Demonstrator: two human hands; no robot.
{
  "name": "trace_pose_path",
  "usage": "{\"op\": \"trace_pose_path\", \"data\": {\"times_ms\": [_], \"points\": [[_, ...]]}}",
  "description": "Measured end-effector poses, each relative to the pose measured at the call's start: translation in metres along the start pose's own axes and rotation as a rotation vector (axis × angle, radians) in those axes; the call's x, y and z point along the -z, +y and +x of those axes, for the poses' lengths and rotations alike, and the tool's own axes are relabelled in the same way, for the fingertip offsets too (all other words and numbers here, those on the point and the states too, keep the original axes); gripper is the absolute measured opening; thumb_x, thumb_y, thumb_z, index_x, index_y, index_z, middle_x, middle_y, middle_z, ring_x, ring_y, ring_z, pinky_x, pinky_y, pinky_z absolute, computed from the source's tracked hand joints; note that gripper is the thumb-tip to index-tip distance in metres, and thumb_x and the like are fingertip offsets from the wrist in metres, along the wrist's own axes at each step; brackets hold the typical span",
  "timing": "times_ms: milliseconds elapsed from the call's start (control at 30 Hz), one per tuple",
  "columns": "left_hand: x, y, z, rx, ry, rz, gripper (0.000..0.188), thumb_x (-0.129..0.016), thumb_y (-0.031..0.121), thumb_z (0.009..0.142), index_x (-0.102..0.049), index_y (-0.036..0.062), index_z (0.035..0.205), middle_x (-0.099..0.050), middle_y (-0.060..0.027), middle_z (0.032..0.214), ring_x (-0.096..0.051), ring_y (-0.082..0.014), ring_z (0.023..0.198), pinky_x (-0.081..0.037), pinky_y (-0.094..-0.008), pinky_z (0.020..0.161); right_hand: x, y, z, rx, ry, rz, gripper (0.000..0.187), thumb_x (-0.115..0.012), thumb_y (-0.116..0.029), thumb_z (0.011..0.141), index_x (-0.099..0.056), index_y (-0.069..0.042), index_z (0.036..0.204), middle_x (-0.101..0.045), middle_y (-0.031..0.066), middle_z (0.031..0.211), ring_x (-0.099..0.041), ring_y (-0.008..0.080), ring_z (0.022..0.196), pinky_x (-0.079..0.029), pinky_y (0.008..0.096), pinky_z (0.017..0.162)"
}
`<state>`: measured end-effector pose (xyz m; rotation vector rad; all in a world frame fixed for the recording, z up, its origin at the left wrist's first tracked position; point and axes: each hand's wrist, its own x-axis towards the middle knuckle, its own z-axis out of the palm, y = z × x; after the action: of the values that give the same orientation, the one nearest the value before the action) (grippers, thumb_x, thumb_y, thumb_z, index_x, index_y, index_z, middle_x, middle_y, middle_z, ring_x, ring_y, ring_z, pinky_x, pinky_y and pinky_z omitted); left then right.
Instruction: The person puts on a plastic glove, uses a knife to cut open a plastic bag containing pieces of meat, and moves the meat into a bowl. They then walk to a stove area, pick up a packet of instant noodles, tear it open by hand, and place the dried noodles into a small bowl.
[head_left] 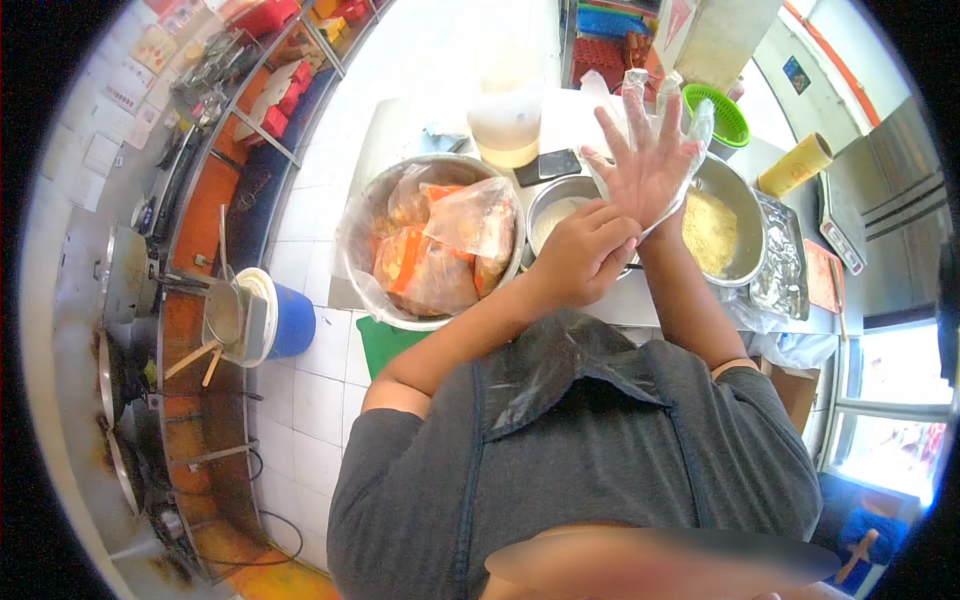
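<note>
My right hand (645,165) is raised over the worktable with its fingers spread, inside a thin clear plastic glove (701,122) whose loose tips stand past the fingers. At the right wrist, the bare fingers of my left hand (588,248) are closed on the glove's cuff. Just behind the hands stands a steel bowl (540,205) with something white in it, partly hidden by them. To its right is a larger steel bowl (757,225) holding pale yellow crumbs (708,232). A big plastic-lined steel bowl (352,285) on the left holds several clear bags (465,225) with reddish-brown contents.
Behind the bowls are a clear container (505,130), a dark flat device (550,167) and a green basket (722,112). At right lie a plastic-wrapped tray (783,255), a yellow cylinder (796,165), a scale (842,225) and an orange board (822,275). A blue bucket (290,320) stands at left.
</note>
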<state>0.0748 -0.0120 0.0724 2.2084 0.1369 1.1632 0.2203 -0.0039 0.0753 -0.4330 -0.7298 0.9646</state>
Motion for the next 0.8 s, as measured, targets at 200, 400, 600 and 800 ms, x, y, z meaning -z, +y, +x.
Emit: {"op": "trace_pose_path", "data": {"times_ms": [200, 400, 600, 800], "points": [[0.000, -0.006, 0.001, -0.027, 0.014, -0.027, 0.003, -0.057, 0.003, 0.083, -0.056, 0.0020, 0.085, -0.058, -0.0174, 0.085, -0.056, -0.0383, 0.083, -0.045, -0.0453, 0.076, -0.040, -0.012, 0.021, -0.132, 0.277, -0.367, 0.093, -0.040, -0.082, 0.087, -0.029, -0.019, 0.155, -0.037, 0.0109, 0.156, -0.035, 0.0385, 0.139, -0.025, 0.0605, 0.112], [-0.008, -0.024, 0.015, -0.176, 0.198, 0.106, 0.011, -0.066, 0.001, 0.074, -0.056, 0.0040, 0.078, -0.057, -0.0155, 0.079, -0.057, -0.0362, 0.079, -0.045, -0.0450, 0.071, -0.038, -0.010, 0.047, 0.000, 0.219, -0.147, 0.067, -0.044, -0.059, 0.099, -0.045, -0.008, 0.143, -0.055, 0.0152, 0.138, -0.047, 0.0298, 0.128, -0.027, 0.0586, 0.113], [0.000, -0.059, 0.021, -0.036, 0.434, 0.383, 0.024, -0.069, 0.001, 0.073, -0.047, 0.0051, 0.066, -0.048, -0.0116, 0.062, -0.049, -0.0316, 0.056, -0.040, -0.0377, 0.052, -0.008, 0.031, 0.067, 0.659, -0.449, -0.733, 0.090, -0.019, -0.076, 0.094, -0.015, -0.015, 0.160, -0.027, 0.0179, 0.161, -0.026, 0.0292, 0.148, -0.023, 0.0455, 0.119], [-0.034, -0.103, 0.012, 0.370, 0.166, -0.040, 0.015, -0.064, 0.013, 0.089, -0.057, 0.0007, 0.094, -0.065, -0.0143, 0.086, -0.063, -0.0299, 0.075, -0.049, -0.0399, 0.071, -0.027, 0.002, 0.045, 0.628, -0.228, -0.307, 0.064, -0.043, -0.045, 0.102, -0.025, -0.019, 0.158, -0.038, 0.0219, 0.153, -0.034, 0.0300, 0.143, -0.031, 0.0456, 0.114]]}}
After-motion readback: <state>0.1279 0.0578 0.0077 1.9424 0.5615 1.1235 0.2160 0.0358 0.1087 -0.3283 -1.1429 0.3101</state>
